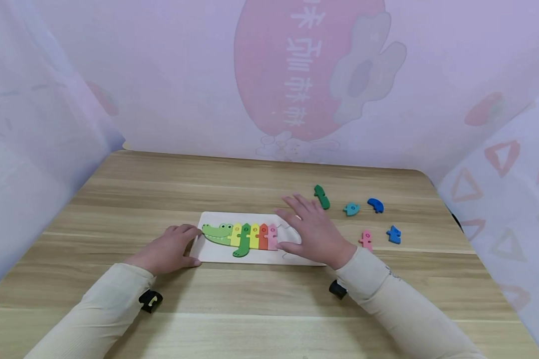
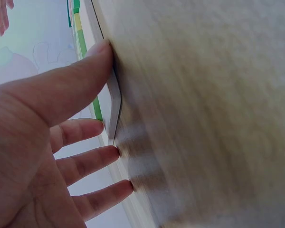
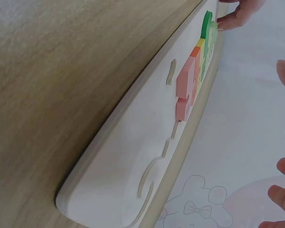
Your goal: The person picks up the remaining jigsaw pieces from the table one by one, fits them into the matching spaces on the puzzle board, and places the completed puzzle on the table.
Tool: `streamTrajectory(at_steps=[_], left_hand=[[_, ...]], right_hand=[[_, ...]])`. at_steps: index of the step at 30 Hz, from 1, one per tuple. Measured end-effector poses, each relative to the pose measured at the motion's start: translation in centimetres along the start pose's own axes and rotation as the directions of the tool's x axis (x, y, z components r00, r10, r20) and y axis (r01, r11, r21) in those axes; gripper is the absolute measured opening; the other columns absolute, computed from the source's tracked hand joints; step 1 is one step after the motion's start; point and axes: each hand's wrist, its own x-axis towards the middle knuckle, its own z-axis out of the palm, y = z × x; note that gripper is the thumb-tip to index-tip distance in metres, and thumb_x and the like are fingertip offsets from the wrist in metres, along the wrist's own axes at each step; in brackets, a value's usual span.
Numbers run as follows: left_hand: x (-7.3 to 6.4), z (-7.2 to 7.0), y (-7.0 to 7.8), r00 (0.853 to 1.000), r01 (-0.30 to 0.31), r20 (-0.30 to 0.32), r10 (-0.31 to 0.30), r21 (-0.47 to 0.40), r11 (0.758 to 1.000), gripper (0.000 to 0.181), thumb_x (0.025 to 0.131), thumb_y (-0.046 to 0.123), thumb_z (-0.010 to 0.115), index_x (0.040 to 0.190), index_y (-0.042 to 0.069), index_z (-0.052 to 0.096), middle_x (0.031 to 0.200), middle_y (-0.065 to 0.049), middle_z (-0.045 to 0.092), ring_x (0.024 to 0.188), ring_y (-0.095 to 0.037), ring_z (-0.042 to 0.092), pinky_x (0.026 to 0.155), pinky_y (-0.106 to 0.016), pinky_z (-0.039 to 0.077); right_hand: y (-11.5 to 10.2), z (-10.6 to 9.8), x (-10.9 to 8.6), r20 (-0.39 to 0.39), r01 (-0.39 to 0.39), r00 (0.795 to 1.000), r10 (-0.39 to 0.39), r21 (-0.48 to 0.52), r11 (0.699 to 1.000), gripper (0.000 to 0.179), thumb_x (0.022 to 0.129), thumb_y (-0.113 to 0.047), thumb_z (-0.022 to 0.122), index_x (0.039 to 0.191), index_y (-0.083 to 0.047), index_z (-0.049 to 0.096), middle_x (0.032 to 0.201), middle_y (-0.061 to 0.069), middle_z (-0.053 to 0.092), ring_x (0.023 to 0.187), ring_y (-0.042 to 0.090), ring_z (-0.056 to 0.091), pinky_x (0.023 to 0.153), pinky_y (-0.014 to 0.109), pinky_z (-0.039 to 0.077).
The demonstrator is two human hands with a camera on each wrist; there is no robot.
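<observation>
A pale wooden puzzle board [image 1: 224, 257] lies on the table, its crocodile partly filled. A light green head [image 1: 217, 233] is at the left, then yellow, green, yellow, red and pink numbered pieces; grooves show at the right end. My left hand [image 1: 170, 248] is at the board's left end, the thumb touching the near edge and a fingertip by the end corner; its other fingers reach past onto the table. Over the right part of the board hovers my right hand [image 1: 316, 232], fingers spread and nothing in them, hiding some of the grooves.
Loose pieces lie right of the board: a dark green leg piece [image 1: 322, 197], a teal piece [image 1: 352, 209], a curved blue piece [image 1: 376, 205], a blue piece [image 1: 394, 235] and a pink piece [image 1: 366, 240]. Printed curtains [image 1: 184, 75] hang around the table.
</observation>
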Motion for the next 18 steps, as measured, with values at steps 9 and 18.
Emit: streamTrajectory(at_steps=[9,18], left_hand=[[0.08,0.09,-0.07,1.0,-0.018,-0.012,0.018,0.002,1.0,0.064,0.079,0.03,0.08,0.127,-0.003,0.055,0.131,-0.025,0.052,0.118,-0.047,0.047,0.098,-0.057,0.041],[0.05,0.02,0.01,1.0,-0.016,-0.01,0.016,-0.004,1.0,0.064,0.079,0.03,0.08,0.127,-0.003,0.055,0.13,-0.025,0.052,0.117,-0.045,0.048,0.098,-0.056,0.042]], right_hand=[[0.35,-0.03,-0.48,-0.019,0.016,1.0,-0.016,-0.011,1.0,0.076,0.083,-0.055,0.069,0.144,-0.018,0.043,0.155,0.011,0.032,0.143,0.034,0.025,0.112,0.061,0.021],[0.82,-0.01,-1.02,-0.03,0.019,0.999,-0.02,-0.028,0.999,0.078,0.082,-0.057,0.069,0.144,-0.017,0.044,0.156,0.01,0.028,0.143,0.034,0.024,0.112,0.06,0.023]])
